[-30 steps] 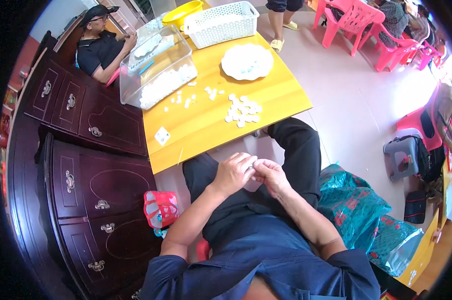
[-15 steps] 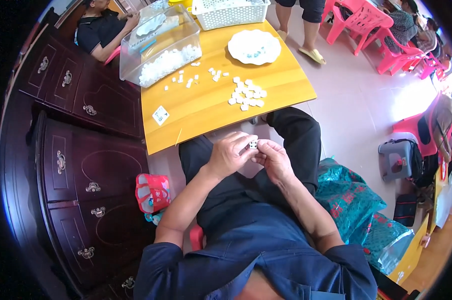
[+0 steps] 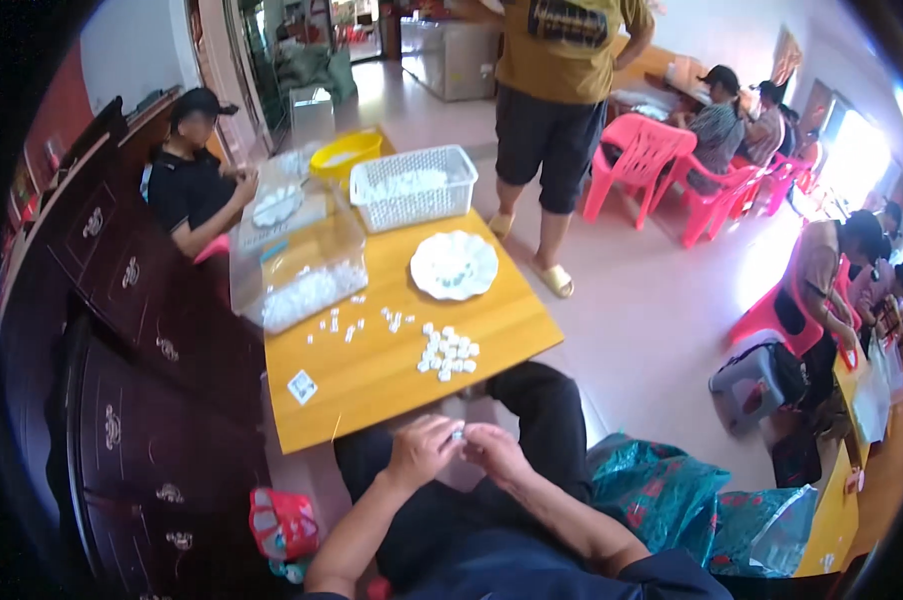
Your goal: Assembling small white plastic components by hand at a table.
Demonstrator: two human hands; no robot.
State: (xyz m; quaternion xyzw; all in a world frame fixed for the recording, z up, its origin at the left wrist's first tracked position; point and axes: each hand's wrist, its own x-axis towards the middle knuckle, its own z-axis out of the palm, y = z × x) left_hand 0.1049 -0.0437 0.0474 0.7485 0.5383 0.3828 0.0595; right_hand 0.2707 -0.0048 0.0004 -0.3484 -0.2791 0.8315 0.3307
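Close together above my lap, in front of the table's near edge, are both my hands. A small pale block (image 3: 459, 436) sits between their fingertips; it is blurred and partly covered. My left hand (image 3: 420, 452) pinches it from one side, and my right hand (image 3: 498, 456) has its fingers closed at the other side. Just beyond them on the yellow wooden table (image 3: 392, 385) lies a cluster of small white blocks (image 3: 448, 352). Smaller white pieces (image 3: 350, 326) are scattered further left. A square printed card (image 3: 302, 387) and a thin yellow stick (image 3: 338, 424) lie near the front left.
A clear plastic bin (image 3: 347, 250) of white pieces, a white basket (image 3: 412, 207), a yellow basin (image 3: 347, 152) and a scalloped plate (image 3: 484, 285) stand on the table. Dark drawers (image 3: 172, 420) flank my left. A person (image 3: 552, 110) stands beyond; another (image 3: 197, 170) sits at left.
The view has tilted up, so the table and hands appear lower and more of the room shows. My hands remain together at the block, which now shows less clearly.
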